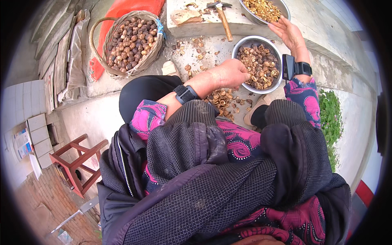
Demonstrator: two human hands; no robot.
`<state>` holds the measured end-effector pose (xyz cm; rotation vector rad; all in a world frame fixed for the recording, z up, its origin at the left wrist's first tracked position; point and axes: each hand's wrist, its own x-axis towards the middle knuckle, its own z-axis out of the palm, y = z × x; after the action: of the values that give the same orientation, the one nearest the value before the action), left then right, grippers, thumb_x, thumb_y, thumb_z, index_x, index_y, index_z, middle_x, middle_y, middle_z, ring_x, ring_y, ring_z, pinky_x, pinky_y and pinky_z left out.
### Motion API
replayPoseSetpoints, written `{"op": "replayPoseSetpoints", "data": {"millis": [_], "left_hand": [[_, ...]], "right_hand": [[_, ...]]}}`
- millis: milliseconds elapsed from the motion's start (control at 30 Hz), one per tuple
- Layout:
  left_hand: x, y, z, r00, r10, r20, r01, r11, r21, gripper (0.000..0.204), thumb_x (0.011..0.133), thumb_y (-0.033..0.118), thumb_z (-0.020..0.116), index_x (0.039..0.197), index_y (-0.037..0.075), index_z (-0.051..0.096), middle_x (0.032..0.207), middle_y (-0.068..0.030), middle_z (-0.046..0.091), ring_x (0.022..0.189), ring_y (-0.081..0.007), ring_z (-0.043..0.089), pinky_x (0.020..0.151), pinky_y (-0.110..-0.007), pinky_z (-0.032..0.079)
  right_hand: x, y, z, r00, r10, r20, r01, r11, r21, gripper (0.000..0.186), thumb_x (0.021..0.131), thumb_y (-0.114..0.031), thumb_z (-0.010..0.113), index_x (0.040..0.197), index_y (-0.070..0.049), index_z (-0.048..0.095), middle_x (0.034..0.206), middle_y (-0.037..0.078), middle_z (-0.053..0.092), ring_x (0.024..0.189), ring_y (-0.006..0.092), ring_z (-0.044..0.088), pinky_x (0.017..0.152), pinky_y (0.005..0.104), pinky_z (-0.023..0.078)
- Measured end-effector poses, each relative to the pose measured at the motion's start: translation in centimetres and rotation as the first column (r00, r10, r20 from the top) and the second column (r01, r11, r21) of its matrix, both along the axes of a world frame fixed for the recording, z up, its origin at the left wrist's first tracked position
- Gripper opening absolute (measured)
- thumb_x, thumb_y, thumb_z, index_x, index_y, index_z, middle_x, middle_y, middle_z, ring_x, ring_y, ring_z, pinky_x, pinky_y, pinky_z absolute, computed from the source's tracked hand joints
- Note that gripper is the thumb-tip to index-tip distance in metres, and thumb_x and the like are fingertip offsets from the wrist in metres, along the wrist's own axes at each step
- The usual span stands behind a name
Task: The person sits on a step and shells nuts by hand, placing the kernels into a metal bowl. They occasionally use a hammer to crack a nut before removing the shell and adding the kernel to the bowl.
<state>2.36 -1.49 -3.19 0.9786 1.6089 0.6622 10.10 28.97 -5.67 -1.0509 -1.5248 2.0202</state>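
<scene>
Note left hand (232,74), curled by near bowl (254,40); cannot tell contents. Avoid pressing far bowl (284,8) with loosely extended right hand (290,35): possible tipping.

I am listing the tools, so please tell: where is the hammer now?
In the head view, the hammer lies on the concrete ledge at the top, slightly right of centre, between a pale rough block and the upper metal bowl.
</scene>
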Motion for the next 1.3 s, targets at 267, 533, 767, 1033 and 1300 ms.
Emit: {"op": "replayPoseSetpoints", "data": {"millis": [267, 533, 767, 1033, 1300], "left_hand": [[-0.2, 0.6, -0.4, 0.983, 0.103, -0.151, -0.085, 0.989, 0.117, 0.032, 0.089, 0.029, 0.061, 0.103, 0.003, 0.072, 0.094, -0.018, 0.072, 0.091, -0.0286, 0.069, 0.086, -0.038, 0.052], [-1.0, 1.0, -0.7, 0.953, 0.3, -0.048, -0.294, 0.951, 0.097, 0.031, 0.093, 0.026, 0.063, 0.105, 0.0, 0.071, 0.089, -0.0083, 0.072, 0.084, -0.0138, 0.066, 0.079, -0.031, 0.052], [-1.4, 1.3, -2.0, 0.925, 0.374, 0.069, -0.38, 0.919, 0.104, 0.027, 0.092, 0.024, 0.062, 0.099, -0.001, 0.072, 0.085, -0.0093, 0.072, 0.081, -0.0145, 0.067, 0.077, -0.032, 0.053], [-1.3, 1.6, -1.9, 0.799, 0.489, 0.349, -0.522, 0.853, 0.0, 0.03, 0.099, 0.023, 0.058, 0.107, -0.005, 0.067, 0.095, -0.0111, 0.071, 0.089, -0.0168, 0.069, 0.083, -0.031, 0.055], [-1.1, 2.0, -1.9, 0.322, 0.613, 0.721, -0.734, 0.643, -0.219, 0.048, 0.104, 0.031, 0.044, 0.122, -0.014, 0.05, 0.117, -0.0299, 0.06, 0.11, -0.0369, 0.062, 0.095, -0.046, 0.053]], "right_hand": [[7.5, -3.2, -19.8, 0.846, -0.108, 0.523, 0.035, 0.988, 0.148, 0.02, 0.089, -0.012, 0.064, 0.103, 0.002, 0.068, 0.087, 0.011, 0.07, 0.068, 0.0185, 0.069, 0.057, 0.0295, 0.059], [4.3, -4.8, -25.6, 0.635, -0.21, 0.744, -0.522, 0.593, 0.613, 0.049, 0.082, -0.035, 0.072, 0.117, -0.001, 0.066, 0.106, 0.024, 0.069, 0.106, 0.0367, 0.066, 0.092, 0.0437, 0.052], [3.0, -6.7, -26.7, 0.46, -0.215, 0.862, -0.547, 0.696, 0.465, 0.04, 0.083, -0.03, 0.067, 0.111, -0.002, 0.061, 0.113, 0.025, 0.065, 0.105, 0.0412, 0.064, 0.09, 0.0486, 0.052], [6.0, -5.2, -27.0, 0.803, -0.163, 0.573, -0.035, 0.947, 0.318, 0.025, 0.084, -0.014, 0.072, 0.102, 0.003, 0.068, 0.081, 0.015, 0.071, 0.07, 0.0216, 0.071, 0.057, 0.0349, 0.057], [4.2, -6.0, -10.1, 0.999, 0.03, 0.035, -0.031, 0.999, 0.02, 0.015, 0.09, -0.006, 0.07, 0.103, -0.001, 0.066, 0.088, 0.004, 0.068, 0.07, 0.0114, 0.065, 0.064, 0.0231, 0.058]]}}
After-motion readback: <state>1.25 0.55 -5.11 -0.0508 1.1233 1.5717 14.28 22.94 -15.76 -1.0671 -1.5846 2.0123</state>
